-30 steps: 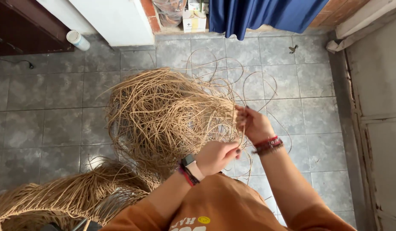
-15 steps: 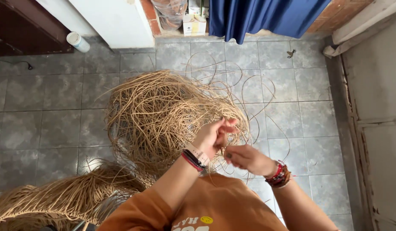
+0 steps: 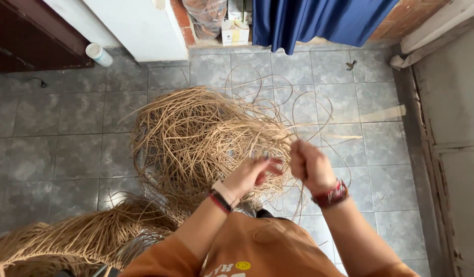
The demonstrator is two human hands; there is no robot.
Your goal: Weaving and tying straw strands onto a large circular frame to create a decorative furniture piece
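Left to right: a loose tangled heap of tan rattan strands lies on the grey tiled floor. My left hand pinches strands at its near edge; my right hand is closed around strands beside it.

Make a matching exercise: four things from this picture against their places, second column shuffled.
Things:
1. curtain
2. cup
3. rattan pile
4. woven piece

Places:
a. bottom left
b. centre of the floor, by both hands
c. top, middle
d. top left, near the dark door

Pairs: 1-c, 2-d, 3-b, 4-a
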